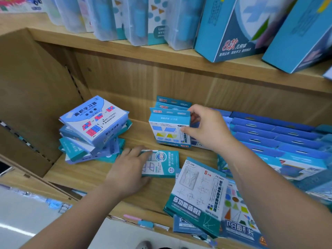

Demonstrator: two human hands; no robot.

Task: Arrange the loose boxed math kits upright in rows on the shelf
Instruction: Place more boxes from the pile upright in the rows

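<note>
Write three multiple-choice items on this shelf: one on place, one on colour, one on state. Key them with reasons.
1. Where is the untidy stack of boxes?
A. left end of the lower shelf
B. upper shelf
C. floor

2. What colour edges the flat box held by the left hand?
A. red
B. teal
C. black

3. How is the front box, gripped by the right hand, placed?
A. lying flat
B. upright
C. hanging from a hook

Key:
1 A, the stack sits near the shelf's left wall.
2 B, teal borders its white panel.
3 B, it stands on end, fronting a small row.
</note>
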